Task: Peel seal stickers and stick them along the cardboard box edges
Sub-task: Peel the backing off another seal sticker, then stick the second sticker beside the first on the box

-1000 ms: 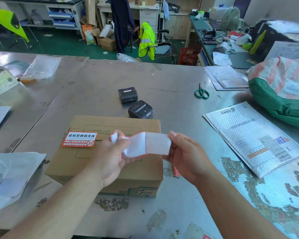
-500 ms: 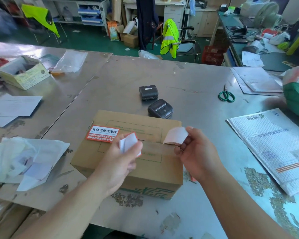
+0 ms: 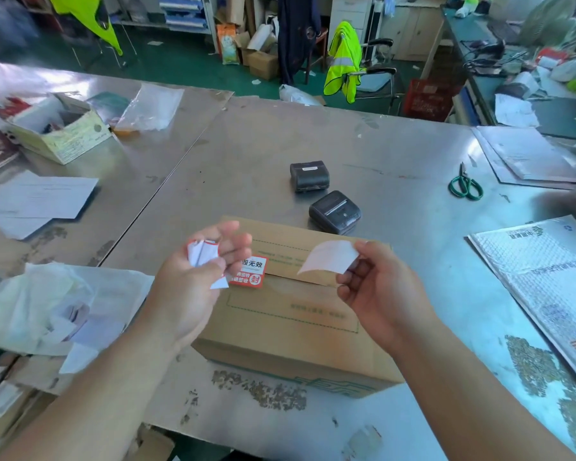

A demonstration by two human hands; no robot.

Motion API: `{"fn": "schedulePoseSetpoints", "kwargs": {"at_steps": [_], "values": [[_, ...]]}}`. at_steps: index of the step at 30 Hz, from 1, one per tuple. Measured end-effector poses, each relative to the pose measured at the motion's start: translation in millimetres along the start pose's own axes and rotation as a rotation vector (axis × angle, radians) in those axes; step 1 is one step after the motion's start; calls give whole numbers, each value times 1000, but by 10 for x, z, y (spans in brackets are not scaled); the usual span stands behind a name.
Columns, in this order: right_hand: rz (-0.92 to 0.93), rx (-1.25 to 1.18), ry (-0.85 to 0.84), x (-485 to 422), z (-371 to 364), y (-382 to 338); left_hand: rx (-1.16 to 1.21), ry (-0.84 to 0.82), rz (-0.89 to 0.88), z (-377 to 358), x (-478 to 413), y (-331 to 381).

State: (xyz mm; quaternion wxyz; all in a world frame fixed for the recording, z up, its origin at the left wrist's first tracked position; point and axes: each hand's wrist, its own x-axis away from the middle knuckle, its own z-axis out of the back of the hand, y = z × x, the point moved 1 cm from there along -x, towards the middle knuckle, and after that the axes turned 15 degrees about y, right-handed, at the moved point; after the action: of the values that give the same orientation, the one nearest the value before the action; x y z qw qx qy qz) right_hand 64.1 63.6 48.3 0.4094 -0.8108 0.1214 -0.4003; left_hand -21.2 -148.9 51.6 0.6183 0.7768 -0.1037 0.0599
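Observation:
A brown cardboard box (image 3: 290, 314) lies on the metal table in front of me. One red-and-white seal sticker (image 3: 251, 272) is stuck on its top near the left, partly hidden by my fingers. Above the box's left edge, my left hand (image 3: 193, 287) holds a crumpled white piece with a red border (image 3: 203, 254). My right hand (image 3: 376, 294) hovers over the box's right part and pinches a flat white piece (image 3: 330, 261) between thumb and fingers. I cannot tell which piece is sticker and which is backing.
Two black portable printers (image 3: 310, 176) (image 3: 335, 211) sit just behind the box. Green scissors (image 3: 464, 186) lie at the right, a bubble mailer (image 3: 546, 284) nearer right. White paper scraps (image 3: 47, 307) pile up at the left, with an open small carton (image 3: 57, 128) and sheets (image 3: 37, 201) beyond.
The single strip held between both hands has come apart into two pieces. My hands moved apart, the left one crumpling its piece. The view swung left.

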Motion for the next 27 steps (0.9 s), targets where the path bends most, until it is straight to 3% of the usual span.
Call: {"fn": "schedulePoseSetpoints", "kwargs": {"at_steps": [6, 13, 16, 20, 24, 27], "values": [[7, 17, 50, 8, -195, 32, -15, -28, 7, 52, -197, 72], [-5, 80, 78, 90, -400, 127, -741, -98, -497, -25, -143, 118], [-22, 94, 107, 136, -469, 156, -841, -143, -633, -84, -151, 112], [-4, 115, 131, 172, -525, 165, -885, -123, -669, -91, -178, 129], [20, 117, 99, 221, -582, 191, -661, -74, -409, -126, -170, 177], [52, 105, 102, 235, -628, 245, -277, 34, 47, -143, -217, 157]]}}
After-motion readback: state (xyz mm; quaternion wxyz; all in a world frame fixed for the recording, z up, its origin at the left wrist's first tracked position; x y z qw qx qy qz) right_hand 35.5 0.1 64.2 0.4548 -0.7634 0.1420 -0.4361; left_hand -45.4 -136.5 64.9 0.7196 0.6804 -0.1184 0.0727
